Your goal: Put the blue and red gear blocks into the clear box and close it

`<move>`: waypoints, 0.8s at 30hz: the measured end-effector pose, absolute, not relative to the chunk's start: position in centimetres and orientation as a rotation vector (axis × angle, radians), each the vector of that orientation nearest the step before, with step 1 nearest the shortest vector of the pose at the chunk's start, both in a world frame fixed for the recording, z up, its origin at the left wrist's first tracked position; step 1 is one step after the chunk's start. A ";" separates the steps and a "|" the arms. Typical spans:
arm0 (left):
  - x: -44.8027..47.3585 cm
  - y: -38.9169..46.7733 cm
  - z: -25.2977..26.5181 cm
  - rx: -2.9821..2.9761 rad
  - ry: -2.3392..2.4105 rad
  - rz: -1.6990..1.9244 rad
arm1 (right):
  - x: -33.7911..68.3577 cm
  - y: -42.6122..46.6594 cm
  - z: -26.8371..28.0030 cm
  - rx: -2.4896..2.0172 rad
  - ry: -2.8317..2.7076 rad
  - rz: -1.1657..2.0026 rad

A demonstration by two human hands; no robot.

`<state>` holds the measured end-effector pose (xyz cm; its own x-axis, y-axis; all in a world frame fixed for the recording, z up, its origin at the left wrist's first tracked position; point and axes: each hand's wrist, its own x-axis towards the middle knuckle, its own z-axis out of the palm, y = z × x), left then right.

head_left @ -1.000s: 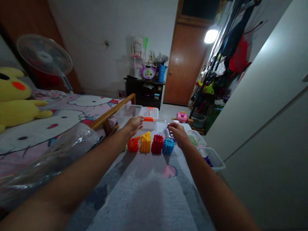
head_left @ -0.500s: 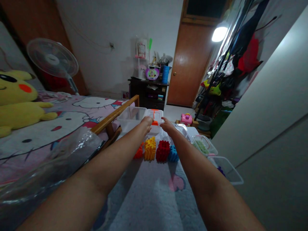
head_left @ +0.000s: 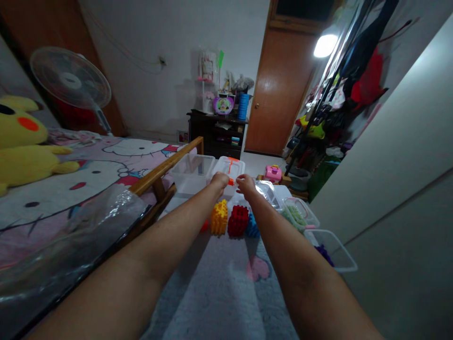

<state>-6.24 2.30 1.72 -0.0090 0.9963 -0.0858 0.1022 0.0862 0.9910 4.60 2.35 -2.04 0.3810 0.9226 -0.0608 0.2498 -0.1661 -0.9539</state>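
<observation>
Grip of left hand (head_left: 219, 183) unreadable at lidded box (head_left: 230, 166), twelve o'clock; right hand (head_left: 245, 185), fingers apart, had left clear tray (head_left: 268, 192), one o'clock: seemingly two-handed box work.

right hand (head_left: 245, 183) now nearer the left hand (head_left: 221, 181), by the lidded box (head_left: 223, 165)

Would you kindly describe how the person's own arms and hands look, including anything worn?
The left hand and right hand are ungloved. The left forearm and right forearm are bare, tapering towards the wrists, with no sleeve, watch or bracelet visible. Any rings or small markings are too fine to make out.
</observation>
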 end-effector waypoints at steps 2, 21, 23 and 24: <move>-5.9 1.9 2.2 1.237 1.362 1.068 | 4.8 2.0 -1.5 -1.631 -0.978 0.853; -12.9 -19.1 11.5 1.792 0.772 1.111 | 12.6 -15.9 9.9 -1.135 -0.916 0.795; -14.7 -19.9 12.1 1.782 0.866 1.310 | 13.5 -18.4 9.8 -1.106 -0.975 0.848; -15.5 -19.8 12.1 1.754 0.919 1.394 | 13.9 -19.7 9.6 -1.108 -0.999 0.874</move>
<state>-15.45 -19.84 12.09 0.1673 0.8609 0.4805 0.1022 -0.4999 0.8601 13.86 -19.68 9.60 0.3179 0.9277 0.1958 -0.0705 0.2290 -0.9709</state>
